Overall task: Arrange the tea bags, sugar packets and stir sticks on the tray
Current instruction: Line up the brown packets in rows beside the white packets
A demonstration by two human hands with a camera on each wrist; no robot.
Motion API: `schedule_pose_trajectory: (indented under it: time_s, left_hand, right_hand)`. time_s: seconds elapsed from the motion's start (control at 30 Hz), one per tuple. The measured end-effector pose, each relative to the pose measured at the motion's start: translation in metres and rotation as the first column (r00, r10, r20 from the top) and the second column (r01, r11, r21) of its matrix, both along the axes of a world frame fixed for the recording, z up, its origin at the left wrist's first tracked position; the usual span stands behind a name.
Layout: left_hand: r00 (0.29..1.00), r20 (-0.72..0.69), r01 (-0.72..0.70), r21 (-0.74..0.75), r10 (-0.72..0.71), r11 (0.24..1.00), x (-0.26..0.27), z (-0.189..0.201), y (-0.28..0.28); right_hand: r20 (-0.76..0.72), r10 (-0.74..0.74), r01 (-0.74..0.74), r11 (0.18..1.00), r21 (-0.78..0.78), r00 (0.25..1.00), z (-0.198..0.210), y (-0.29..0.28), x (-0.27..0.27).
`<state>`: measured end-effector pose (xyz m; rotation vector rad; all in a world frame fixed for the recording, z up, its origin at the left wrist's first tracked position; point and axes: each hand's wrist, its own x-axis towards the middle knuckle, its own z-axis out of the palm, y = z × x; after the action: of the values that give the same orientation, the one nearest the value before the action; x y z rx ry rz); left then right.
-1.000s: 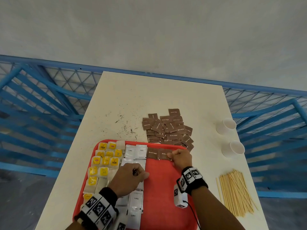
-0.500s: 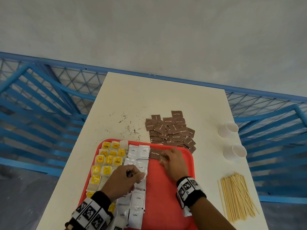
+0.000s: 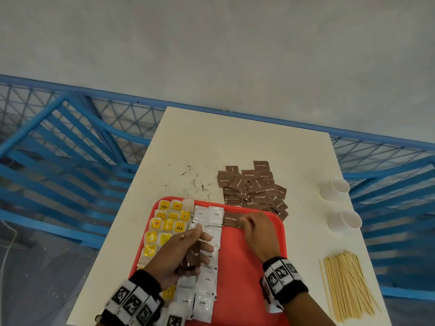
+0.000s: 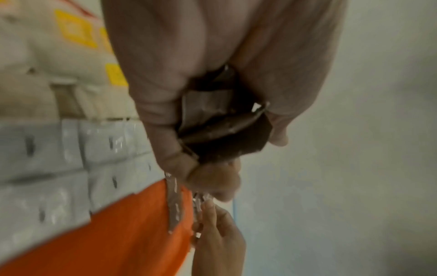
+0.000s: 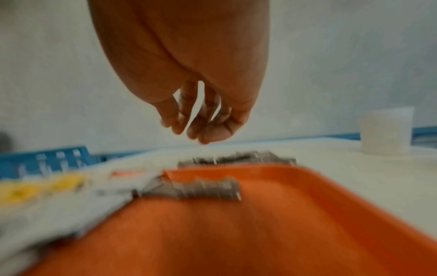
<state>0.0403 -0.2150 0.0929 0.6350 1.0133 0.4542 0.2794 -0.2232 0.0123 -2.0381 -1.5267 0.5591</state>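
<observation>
A red tray (image 3: pixel 242 274) lies at the table's near edge. Yellow tea bags (image 3: pixel 168 225) fill its left side, with white coffee packets (image 3: pixel 207 281) beside them. My left hand (image 3: pixel 186 248) hovers over the white packets and grips a small stack of brown sugar packets (image 4: pixel 220 128). Two brown sugar packets (image 3: pixel 231 218) lie at the tray's far edge. My right hand (image 3: pixel 255 228) hangs just above them, fingers relaxed and empty (image 5: pixel 196 128). A loose pile of brown sugar packets (image 3: pixel 253 187) sits on the table beyond the tray. Stir sticks (image 3: pixel 347 285) lie to the right.
Two white paper cups (image 3: pixel 335 188) (image 3: pixel 346 221) stand on the table's right side. Dark crumbs (image 3: pixel 191 180) are scattered beyond the tray. The white table (image 3: pixel 247 142) ends at a blue metal railing (image 3: pixel 70 142), with a grey wall behind.
My right hand has let go of the brown packet at the tray's far edge and lifted, fingers loosening. My left hand has turned up, showing the brown packets it holds.
</observation>
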Motion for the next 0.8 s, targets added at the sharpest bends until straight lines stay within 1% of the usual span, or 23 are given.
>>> schedule_pose_trajectory:
  time_s: [0.07,0.13,0.17,0.2,0.27,0.33,0.37,0.4,0.43,0.5,0.57,0.6,0.63,0.7,0.73,0.8]
  left_hand:
    - [0.978,0.183,-0.067,-0.172,0.099,0.983,0.001,0.007,0.0]
    - [0.948,0.293,-0.054,-0.244,0.126,0.968,0.004,0.012,-0.001]
    - [0.939,0.325,-0.032,-0.255,0.117,0.966,0.007,0.013,-0.001]
    - [0.934,0.343,-0.007,-0.259,0.099,0.966,0.01,0.015,-0.001]
    - [0.934,0.354,0.055,-0.258,0.041,0.965,0.018,0.016,-0.003]
    - [0.928,0.369,0.149,-0.232,-0.055,0.961,0.025,0.018,-0.008]
    - [0.919,0.379,0.198,-0.208,-0.108,0.958,0.028,0.017,-0.01]
    - [0.91,0.388,0.235,-0.183,-0.15,0.955,0.03,0.02,-0.012]
    - [0.902,0.396,0.255,-0.159,-0.175,0.954,0.031,0.02,-0.014]
    - [0.879,0.426,0.286,-0.117,-0.212,0.951,0.031,0.019,-0.017]
    - [0.867,0.429,0.318,-0.081,-0.255,0.945,0.03,0.02,-0.019]
    - [0.866,0.41,0.332,-0.043,-0.287,0.942,0.029,0.019,-0.02]
    - [0.873,0.36,0.347,0.015,-0.329,0.938,0.029,0.019,-0.021]
    - [0.905,0.173,0.362,0.168,-0.389,0.917,0.03,0.02,-0.023]
    - [0.918,0.065,0.364,0.255,-0.391,0.896,0.031,0.022,-0.024]
    - [0.929,-0.117,0.368,0.409,-0.352,0.835,0.03,0.024,-0.025]
  right_hand:
    - [-0.017,-0.074,0.076,0.994,0.076,0.997,0.03,-0.013,-0.002]
    - [-0.045,-0.162,0.167,0.974,0.153,0.986,0.056,-0.031,-0.003]
    - [-0.067,-0.15,0.16,0.97,0.181,0.986,0.068,-0.041,-0.005]
    - [-0.089,-0.092,0.108,0.973,0.203,0.992,0.08,-0.051,-0.01]
    - [-0.139,0.092,-0.066,0.981,0.184,0.986,0.103,-0.067,-0.029]
    - [-0.168,0.226,-0.221,0.974,0.048,0.96,0.118,-0.074,-0.049]
    - [-0.135,0.253,-0.256,0.967,-0.007,0.958,0.123,-0.075,-0.056]
    - [-0.091,0.264,-0.267,0.964,-0.022,0.96,0.125,-0.077,-0.059]
    - [-0.079,0.265,-0.266,0.964,-0.001,0.961,0.128,-0.077,-0.06]
    - [-0.124,0.219,-0.219,0.976,0.019,0.968,0.131,-0.08,-0.056]
    - [-0.178,0.136,-0.142,0.99,-0.018,0.975,0.13,-0.082,-0.049]
    - [-0.208,0.099,-0.108,0.994,-0.033,0.973,0.127,-0.084,-0.046]
    - [-0.241,0.077,-0.091,0.995,-0.051,0.967,0.124,-0.085,-0.043]
    - [-0.326,0.079,-0.113,0.99,-0.087,0.942,0.126,-0.086,-0.039]
    - [-0.357,0.081,-0.126,0.987,-0.104,0.93,0.127,-0.085,-0.038]
    - [-0.38,0.09,-0.151,0.979,-0.134,0.921,0.132,-0.084,-0.036]
